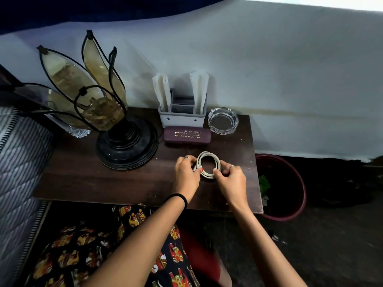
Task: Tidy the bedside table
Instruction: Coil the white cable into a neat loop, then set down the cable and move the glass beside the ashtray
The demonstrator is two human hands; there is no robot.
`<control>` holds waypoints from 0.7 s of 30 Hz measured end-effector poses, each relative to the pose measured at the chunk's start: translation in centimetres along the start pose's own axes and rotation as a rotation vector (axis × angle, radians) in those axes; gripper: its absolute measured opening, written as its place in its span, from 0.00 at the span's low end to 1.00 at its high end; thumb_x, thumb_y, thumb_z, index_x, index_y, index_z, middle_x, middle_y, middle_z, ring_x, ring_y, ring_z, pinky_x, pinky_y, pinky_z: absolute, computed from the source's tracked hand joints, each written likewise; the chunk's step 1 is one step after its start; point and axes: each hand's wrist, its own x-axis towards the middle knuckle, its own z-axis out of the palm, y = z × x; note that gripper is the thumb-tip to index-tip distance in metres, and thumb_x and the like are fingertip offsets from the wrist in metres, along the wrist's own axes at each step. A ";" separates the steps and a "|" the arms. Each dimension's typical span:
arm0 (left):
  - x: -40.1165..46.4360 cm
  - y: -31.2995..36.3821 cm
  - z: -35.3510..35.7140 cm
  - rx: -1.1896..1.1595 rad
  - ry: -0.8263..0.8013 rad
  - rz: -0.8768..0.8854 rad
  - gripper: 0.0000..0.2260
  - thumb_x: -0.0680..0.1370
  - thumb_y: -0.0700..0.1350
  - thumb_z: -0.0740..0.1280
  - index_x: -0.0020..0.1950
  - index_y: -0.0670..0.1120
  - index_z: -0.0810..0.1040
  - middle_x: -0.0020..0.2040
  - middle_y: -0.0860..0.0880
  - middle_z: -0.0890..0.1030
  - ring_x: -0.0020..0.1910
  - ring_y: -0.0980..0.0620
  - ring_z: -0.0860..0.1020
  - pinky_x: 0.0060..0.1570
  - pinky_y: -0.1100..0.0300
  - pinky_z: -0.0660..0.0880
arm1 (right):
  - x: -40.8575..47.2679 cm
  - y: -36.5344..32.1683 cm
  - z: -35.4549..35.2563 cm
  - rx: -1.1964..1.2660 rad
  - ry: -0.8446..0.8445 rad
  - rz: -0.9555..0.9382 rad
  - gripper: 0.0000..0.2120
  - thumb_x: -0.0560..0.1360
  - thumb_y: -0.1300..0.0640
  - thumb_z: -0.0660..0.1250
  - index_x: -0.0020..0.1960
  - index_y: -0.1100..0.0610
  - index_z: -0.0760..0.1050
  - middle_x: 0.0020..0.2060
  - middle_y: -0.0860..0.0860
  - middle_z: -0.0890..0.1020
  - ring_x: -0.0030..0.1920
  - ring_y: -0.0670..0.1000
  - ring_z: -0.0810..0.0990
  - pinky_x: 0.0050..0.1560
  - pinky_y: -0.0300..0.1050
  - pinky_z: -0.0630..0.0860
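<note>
White cable (208,165): wound in a flat round coil, lying on the dark counter (87,179) near its front right. Left hand (186,172) and right hand (232,179) fingers pinch opposite sides. Spectacle case (187,135) just behind; bare wood leftward.

Standing against a pale, stained plaster wall (269,69): a dark brown wooden bedside table (87,179). Lying left of that table, a grey striped quilted mattress edge (18,172). Sitting right of it on the dark floor (342,245), a maroon round plastic tub (298,195). Glowing far above it, daylight.
</note>
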 end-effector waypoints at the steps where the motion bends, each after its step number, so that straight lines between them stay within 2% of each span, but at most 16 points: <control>1: 0.0 0.0 -0.1 0.000 -0.012 0.001 0.10 0.72 0.38 0.72 0.52 0.42 0.79 0.50 0.45 0.74 0.49 0.45 0.78 0.53 0.56 0.75 | 0.0 -0.1 -0.1 -0.006 -0.007 0.007 0.18 0.74 0.56 0.69 0.63 0.59 0.77 0.42 0.55 0.77 0.48 0.53 0.79 0.53 0.44 0.73; 4: 0.1 -0.3 -0.4 0.000 -0.050 0.008 0.12 0.72 0.39 0.72 0.54 0.42 0.78 0.53 0.44 0.74 0.50 0.45 0.77 0.54 0.56 0.74 | -0.1 -0.4 -0.2 -0.029 -0.054 0.045 0.17 0.74 0.56 0.67 0.62 0.60 0.76 0.48 0.56 0.79 0.51 0.53 0.78 0.54 0.43 0.72; 6: 0.1 -0.6 -0.7 0.007 -0.060 0.014 0.14 0.72 0.41 0.73 0.56 0.42 0.77 0.54 0.44 0.75 0.49 0.47 0.77 0.51 0.61 0.73 | -0.1 -0.7 -0.3 -0.031 -0.075 0.069 0.13 0.75 0.56 0.67 0.55 0.62 0.74 0.54 0.57 0.79 0.55 0.53 0.78 0.57 0.44 0.71; 7: 0.1 -0.7 -1.0 0.012 -0.064 0.015 0.16 0.72 0.41 0.73 0.58 0.42 0.76 0.55 0.45 0.75 0.47 0.49 0.77 0.48 0.64 0.71 | -0.2 -1.0 -0.4 -0.035 -0.077 0.072 0.10 0.75 0.56 0.67 0.52 0.60 0.73 0.57 0.56 0.78 0.58 0.54 0.77 0.60 0.44 0.71; 8: 0.1 -0.9 -1.4 0.015 -0.067 0.015 0.16 0.72 0.42 0.72 0.59 0.43 0.76 0.56 0.45 0.75 0.45 0.51 0.76 0.46 0.65 0.70 | -0.3 -1.2 -0.5 -0.047 -0.079 0.065 0.10 0.75 0.55 0.66 0.54 0.58 0.73 0.59 0.57 0.77 0.60 0.55 0.76 0.63 0.46 0.70; 10: 0.0 -1.5 -2.4 0.020 -0.072 0.008 0.17 0.73 0.43 0.72 0.60 0.43 0.75 0.57 0.46 0.75 0.42 0.53 0.75 0.44 0.65 0.69 | -0.5 -1.8 -0.7 -0.079 -0.077 0.047 0.20 0.76 0.55 0.66 0.65 0.59 0.72 0.62 0.59 0.75 0.64 0.58 0.74 0.67 0.50 0.69; 12: -0.2 -2.2 -3.7 0.025 -0.065 0.003 0.17 0.73 0.44 0.72 0.60 0.44 0.75 0.57 0.47 0.75 0.41 0.53 0.75 0.45 0.64 0.70 | -1.0 -2.6 -0.8 -0.104 -0.058 0.027 0.23 0.76 0.54 0.65 0.70 0.57 0.68 0.65 0.59 0.70 0.66 0.60 0.70 0.69 0.54 0.66; 14: -0.5 -3.1 -5.3 0.029 -0.044 -0.010 0.16 0.73 0.44 0.71 0.60 0.44 0.75 0.56 0.47 0.75 0.42 0.54 0.75 0.46 0.63 0.71 | -1.6 -3.6 -0.5 -0.108 -0.036 -0.009 0.22 0.76 0.55 0.65 0.69 0.56 0.69 0.65 0.58 0.68 0.67 0.61 0.68 0.70 0.52 0.64; 17: -0.7 -4.8 -8.1 0.051 0.011 -0.029 0.14 0.74 0.45 0.71 0.58 0.45 0.76 0.56 0.48 0.77 0.44 0.54 0.75 0.48 0.62 0.73 | -3.4 -5.6 0.6 -0.128 -0.034 -0.145 0.16 0.75 0.56 0.65 0.62 0.55 0.74 0.62 0.56 0.70 0.64 0.58 0.69 0.65 0.46 0.63; 21: -1.6 -7.8 -12.6 0.128 0.078 -0.102 0.13 0.74 0.46 0.69 0.58 0.47 0.77 0.57 0.49 0.77 0.51 0.50 0.78 0.54 0.54 0.76 | -6.3 -8.9 3.8 -0.170 -0.170 -0.352 0.13 0.73 0.61 0.68 0.57 0.57 0.78 0.57 0.55 0.73 0.60 0.56 0.71 0.62 0.44 0.65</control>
